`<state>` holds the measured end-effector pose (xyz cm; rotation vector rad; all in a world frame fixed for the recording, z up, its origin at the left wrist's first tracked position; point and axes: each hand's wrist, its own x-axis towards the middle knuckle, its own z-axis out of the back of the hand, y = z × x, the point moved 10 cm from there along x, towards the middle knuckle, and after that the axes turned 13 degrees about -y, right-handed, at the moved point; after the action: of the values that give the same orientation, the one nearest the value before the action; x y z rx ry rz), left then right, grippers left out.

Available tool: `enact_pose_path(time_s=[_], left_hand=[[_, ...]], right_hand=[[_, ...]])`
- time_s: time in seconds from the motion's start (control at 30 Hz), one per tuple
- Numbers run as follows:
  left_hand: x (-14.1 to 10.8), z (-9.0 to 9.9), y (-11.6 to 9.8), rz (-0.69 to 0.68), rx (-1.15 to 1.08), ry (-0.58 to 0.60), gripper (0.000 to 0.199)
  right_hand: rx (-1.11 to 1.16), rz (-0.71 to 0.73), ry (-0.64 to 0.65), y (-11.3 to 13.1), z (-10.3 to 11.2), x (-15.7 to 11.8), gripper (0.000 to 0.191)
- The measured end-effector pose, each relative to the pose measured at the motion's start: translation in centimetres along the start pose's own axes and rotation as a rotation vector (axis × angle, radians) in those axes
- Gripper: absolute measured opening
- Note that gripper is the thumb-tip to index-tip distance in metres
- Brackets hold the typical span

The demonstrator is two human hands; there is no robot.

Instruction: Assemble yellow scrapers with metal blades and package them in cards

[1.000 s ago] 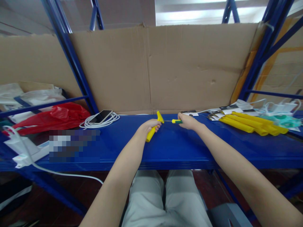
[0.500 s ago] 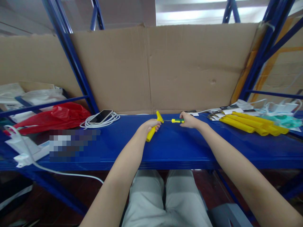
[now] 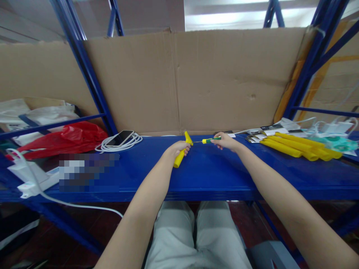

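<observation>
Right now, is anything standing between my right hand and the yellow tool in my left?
Only the green-and-yellow screwdriver that your right hand holds; its thin shaft points at the yellow tool, just past your left hand. Nothing else visible stands in that gap.

At mid-frame, the left hand (image 3: 181, 148) hides the middle of a yellow handle (image 3: 178, 160); the right hand (image 3: 226, 142) covers the rear of a screwdriver (image 3: 206, 141), its tip too small to tell. Pixelation (image 3: 86, 173) masks the lower left. The lower-right edge crops the right forearm (image 3: 280, 200).
</observation>
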<state>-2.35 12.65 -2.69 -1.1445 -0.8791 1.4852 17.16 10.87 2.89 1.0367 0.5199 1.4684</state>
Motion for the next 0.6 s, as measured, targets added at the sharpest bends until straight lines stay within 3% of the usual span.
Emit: enact_pose_path(time_s=[0.2,0.33,0.5,0.6], left_hand=[[-0.4,0.1,-0.1,0.012,-0.023,-0.015,0.008],[-0.2,0.2,0.0,0.024,-0.025,-0.029,0.007],[0.0,0.4,0.1,0.025,-0.038,-0.031,0.008],[0.1,0.5,0.0,0.016,-0.045,-0.04,0.007]], right_hand=[[0.069,-0.032,0.112,-0.3,-0.8,-0.3,0.021],[0.091,-0.005,0.097,-0.5,-0.9,0.2,0.012],[0.07,-0.064,-0.02,-1.2,-0.7,0.6,0.02],[0.132,-0.114,0.025,-1.3,-1.4,0.1,0.017]])
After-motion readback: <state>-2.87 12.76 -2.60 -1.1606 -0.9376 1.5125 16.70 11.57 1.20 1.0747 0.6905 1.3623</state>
